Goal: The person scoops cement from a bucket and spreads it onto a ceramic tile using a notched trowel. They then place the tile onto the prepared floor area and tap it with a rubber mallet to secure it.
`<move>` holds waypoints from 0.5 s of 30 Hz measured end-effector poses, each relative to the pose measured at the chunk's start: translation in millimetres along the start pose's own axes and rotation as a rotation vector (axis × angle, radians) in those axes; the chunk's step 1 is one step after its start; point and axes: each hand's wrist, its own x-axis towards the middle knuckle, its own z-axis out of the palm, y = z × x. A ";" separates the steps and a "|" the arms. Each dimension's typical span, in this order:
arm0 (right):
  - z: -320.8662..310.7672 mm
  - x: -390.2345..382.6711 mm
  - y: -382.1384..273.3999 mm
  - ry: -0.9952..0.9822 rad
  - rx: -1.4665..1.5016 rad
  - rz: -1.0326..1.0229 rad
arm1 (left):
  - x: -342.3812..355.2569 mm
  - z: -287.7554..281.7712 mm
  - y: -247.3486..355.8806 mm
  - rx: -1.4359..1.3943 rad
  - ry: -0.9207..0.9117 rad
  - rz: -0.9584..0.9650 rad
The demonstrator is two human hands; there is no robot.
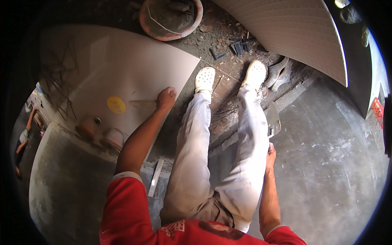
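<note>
My left hand (166, 99) is closed at the right edge of a large glossy pale tile (143, 61), its fingers curled at that edge. A round yellow sticker (116, 105) is on the tile face. Beside my right leg, my right hand (270, 156) is wrapped round the handle of a trowel (274, 121). The metal blade points away from me, and my leg hides part of the tool. My legs in pale trousers stretch forward, with cream clogs (205, 79) on rough, mortar-strewn ground.
A round basin (198, 20) with grey mortar stands at the far side. Black plastic pieces (239, 47) and grey shoes (279, 73) lie ahead. Another large tile with a ribbed back (294, 32) stands far right. A flat pale strip (155, 178) lies left. A person (24, 134) appears at the left rim.
</note>
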 end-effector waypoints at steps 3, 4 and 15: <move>-27.2 9.6 -23.2 0.035 -0.240 0.054 | -16.3 -10.5 -8.9 0.005 0.011 -0.048; -31.0 17.5 -27.3 0.039 -0.161 0.022 | -23.6 -10.8 -7.3 -0.017 0.005 -0.073; -70.3 127.1 -92.1 -0.057 -0.391 -0.226 | -112.0 -23.0 127.9 -0.789 -0.054 -0.396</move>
